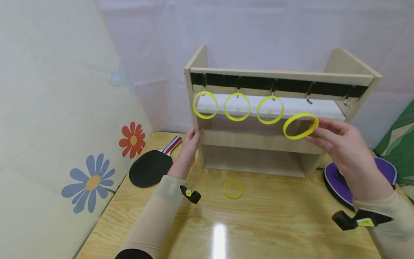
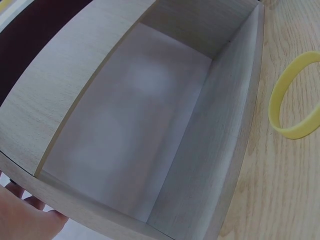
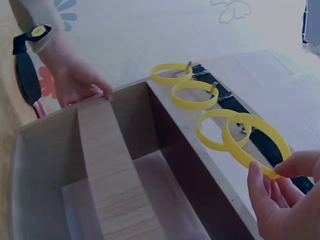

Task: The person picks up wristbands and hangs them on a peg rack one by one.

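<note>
A yellow wristband (image 1: 298, 137) is pinched between the thumb and fingers of my right hand (image 1: 339, 144), just below the fourth hook (image 1: 309, 99) of a wooden shelf rack (image 1: 258, 140). Three more yellow wristbands hang on the left hooks: one at the far left (image 1: 194, 106), a second beside it (image 1: 225, 108), a third near the middle (image 1: 258, 111). The fifth hook (image 1: 347, 102), at the right, is bare. My left hand (image 1: 190, 145) holds the rack's left side panel, its thumb at the front edge in the right wrist view. On the table lies another wristband (image 1: 224, 190), in front of the rack.
A black table tennis bat (image 1: 150, 169) lies left of the rack on the wooden table (image 1: 258, 223). At the right, partly behind my right forearm, is a purple case with black edging (image 1: 386, 171). A flower-printed wall sheet (image 1: 58, 90) borders the left side.
</note>
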Tool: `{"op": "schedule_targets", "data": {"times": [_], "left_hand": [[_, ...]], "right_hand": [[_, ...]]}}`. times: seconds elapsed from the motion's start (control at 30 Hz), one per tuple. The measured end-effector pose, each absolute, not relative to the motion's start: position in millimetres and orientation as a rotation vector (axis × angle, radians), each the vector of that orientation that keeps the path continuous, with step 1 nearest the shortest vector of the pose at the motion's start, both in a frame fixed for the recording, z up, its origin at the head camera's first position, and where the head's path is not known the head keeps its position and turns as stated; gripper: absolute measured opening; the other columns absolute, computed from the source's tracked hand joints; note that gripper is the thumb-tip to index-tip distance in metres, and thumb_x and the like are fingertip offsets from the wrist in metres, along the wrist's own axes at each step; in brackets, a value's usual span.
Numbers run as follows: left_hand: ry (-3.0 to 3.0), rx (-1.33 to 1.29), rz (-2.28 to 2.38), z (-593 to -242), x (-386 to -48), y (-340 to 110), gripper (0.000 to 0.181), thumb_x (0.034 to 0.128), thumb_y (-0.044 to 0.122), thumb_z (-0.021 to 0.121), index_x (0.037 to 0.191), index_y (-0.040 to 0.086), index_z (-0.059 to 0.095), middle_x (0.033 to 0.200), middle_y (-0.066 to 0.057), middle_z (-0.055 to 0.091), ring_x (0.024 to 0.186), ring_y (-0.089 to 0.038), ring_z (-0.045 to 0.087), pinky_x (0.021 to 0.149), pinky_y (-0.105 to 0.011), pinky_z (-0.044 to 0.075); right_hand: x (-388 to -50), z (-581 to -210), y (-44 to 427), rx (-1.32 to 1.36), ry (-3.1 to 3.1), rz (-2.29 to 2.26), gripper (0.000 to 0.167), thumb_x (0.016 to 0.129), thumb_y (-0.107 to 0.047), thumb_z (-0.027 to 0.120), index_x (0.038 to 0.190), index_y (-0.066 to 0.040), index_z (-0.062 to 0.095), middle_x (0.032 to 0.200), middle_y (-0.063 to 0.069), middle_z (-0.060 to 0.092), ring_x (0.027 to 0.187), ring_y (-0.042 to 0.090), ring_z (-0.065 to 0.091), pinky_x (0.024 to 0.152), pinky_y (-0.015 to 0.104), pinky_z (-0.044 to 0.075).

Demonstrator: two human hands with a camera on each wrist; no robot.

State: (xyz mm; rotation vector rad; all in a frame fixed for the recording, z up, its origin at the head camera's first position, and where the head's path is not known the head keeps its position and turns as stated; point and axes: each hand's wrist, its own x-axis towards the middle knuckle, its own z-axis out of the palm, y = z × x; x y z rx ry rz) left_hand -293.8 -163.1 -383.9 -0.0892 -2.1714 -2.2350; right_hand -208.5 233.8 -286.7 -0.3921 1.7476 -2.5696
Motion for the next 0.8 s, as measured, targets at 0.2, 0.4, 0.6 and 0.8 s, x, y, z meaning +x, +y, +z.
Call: {"op": "schedule_targets", "data": {"times": [0.2, 0.4, 0.6, 0.8], "left_hand": [[-2.171, -0.088, -2.238, -384, -295, -163, 0.054, 0.1007, 0.028, 0.047, 0.153, 0.023, 0.036, 0.151, -0.013, 0.041, 0.137, -0.03, 0.037, 0.117, -0.057, 0.025], [-2.168, -0.1, -2.248, -385, -296, -164, 0.052, 0.1013, 0.027, 0.045, 0.153, 0.022, 0.037, 0.153, -0.018, 0.039, 0.135, -0.029, 0.038, 0.117, -0.057, 0.024], [-2.178, -0.085, -2.239, -384, -295, -164, 0.052, 0.1014, 0.028, 0.045, 0.152, 0.021, 0.037, 0.15, -0.015, 0.042, 0.135, -0.028, 0.038, 0.117, -0.055, 0.026], [-2.191, -0.076, -2.227, -384, -295, -164, 0.053, 0.1013, 0.03, 0.046, 0.152, 0.022, 0.037, 0.153, -0.015, 0.04, 0.138, -0.029, 0.037, 0.117, -0.056, 0.025]], "right_hand": [[-210, -274, 237, -0.256, 1.656, -2.704, 0.025, 0.093, 0.009, 0.057, 0.109, -0.002, 0.072, 0.112, 0.005, 0.066, 0.092, 0.017, 0.069, 0.077, 0.029, 0.059], [-215, -269, 234, -0.224, 1.428, -2.877, 0.024, 0.091, 0.015, 0.056, 0.105, 0.004, 0.071, 0.11, 0.01, 0.069, 0.091, 0.023, 0.072, 0.075, 0.033, 0.06], [-219, -272, 231, -0.185, 1.395, -2.94, 0.023, 0.089, 0.015, 0.059, 0.105, 0.004, 0.071, 0.106, 0.011, 0.071, 0.09, 0.022, 0.072, 0.075, 0.032, 0.06], [-222, -277, 230, -0.134, 1.383, -2.937, 0.024, 0.089, 0.013, 0.061, 0.107, 0.003, 0.071, 0.106, 0.01, 0.071, 0.09, 0.022, 0.072, 0.076, 0.031, 0.06]]}}
